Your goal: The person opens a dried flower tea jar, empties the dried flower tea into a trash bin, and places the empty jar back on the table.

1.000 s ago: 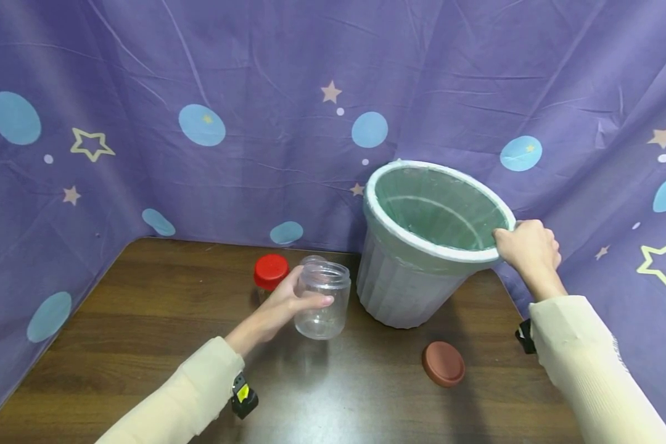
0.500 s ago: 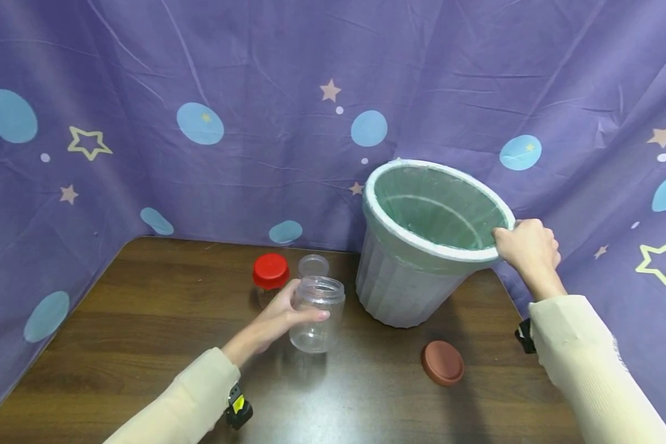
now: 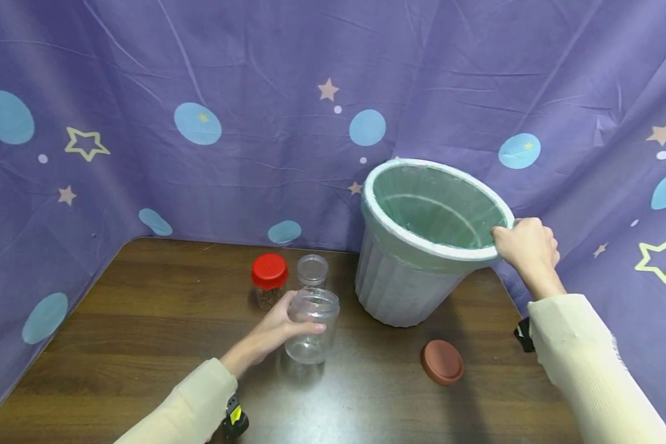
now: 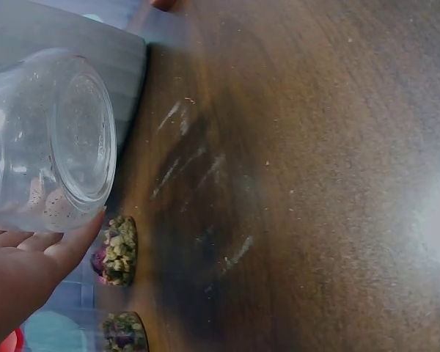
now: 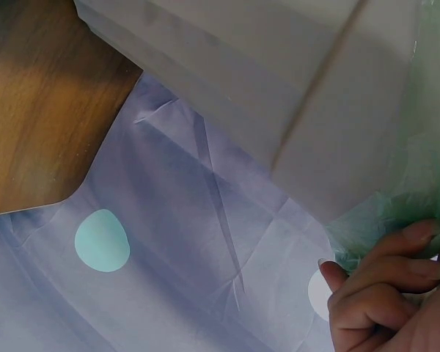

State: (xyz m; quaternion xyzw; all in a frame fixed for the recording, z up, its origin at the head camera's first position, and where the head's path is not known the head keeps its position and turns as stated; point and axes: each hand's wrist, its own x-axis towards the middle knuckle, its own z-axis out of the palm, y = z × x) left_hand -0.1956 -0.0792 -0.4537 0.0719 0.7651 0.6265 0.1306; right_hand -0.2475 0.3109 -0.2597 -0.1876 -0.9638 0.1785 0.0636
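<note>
My left hand (image 3: pixel 272 330) grips a clear open-topped jar (image 3: pixel 311 350) round its side, with the thumb across the front. Small dark specks cling to the jar's wall in the left wrist view, where its base (image 4: pixel 84 136) hangs off the tabletop. My right hand (image 3: pixel 527 248) grips the right rim of a grey trash bin (image 3: pixel 396 277), which leans to the right. In the right wrist view, fingers (image 5: pixel 381 286) curl over the bin's edge and its green liner (image 5: pixel 370 220). A reddish-brown lid (image 3: pixel 443 362) lies on the table in front of the bin.
Behind the held jar stand a red-lidded jar (image 3: pixel 269 272) and a clear-lidded jar (image 3: pixel 312 270). Dried, flower-like contents (image 4: pixel 119 251) show in the left wrist view. The wooden table (image 3: pixel 144 327) meets a purple curtain (image 3: pixel 266 135) at its back and sides.
My left hand has drawn the clear jar toward me and slightly left, uncovering more of the clear-lidded jar behind. The right hand and the bin have stayed in place.
</note>
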